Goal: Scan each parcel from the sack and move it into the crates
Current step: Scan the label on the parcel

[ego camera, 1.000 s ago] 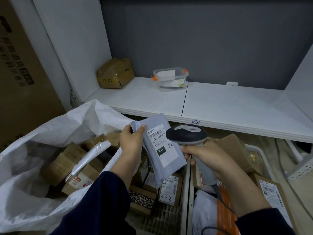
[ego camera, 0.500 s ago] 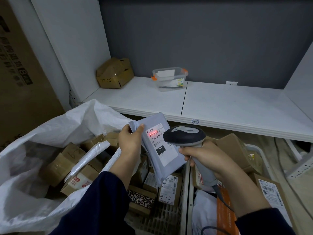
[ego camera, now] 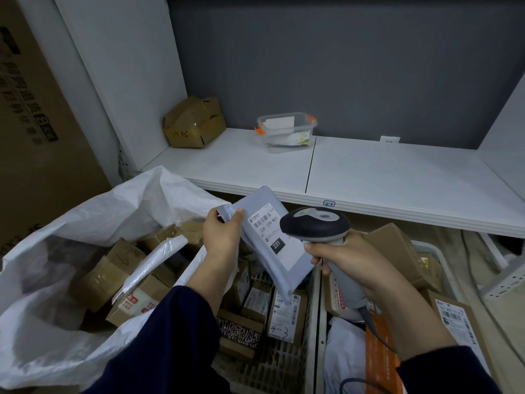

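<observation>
The left hand (ego camera: pixel 221 237) is pinching a grey mailer (ego camera: pixel 274 251) by its upper corner, thumb on the front and fingers behind. It is holding the mailer tilted in the air above the left crate (ego camera: pixel 267 368), on the side next to the sack, with the label facing up. The right hand (ego camera: pixel 349 263) is curling round the grip of a scanner (ego camera: pixel 315 223), whose head is hovering just over the label's right edge. No scan light is showing on the barcode, so I cannot tell whether this read is finished.

Judging by what is lying about, the job is sitting somewhere in the middle. The left crate and the right crate (ego camera: pixel 437 248) are each holding several boxes and bags, while the sack (ego camera: pixel 71 322) beside them is showing a good many boxes (ego camera: pixel 108 268) waiting. This mailer is not yet in a crate, and the sack's load is waiting its turn after it.
</observation>
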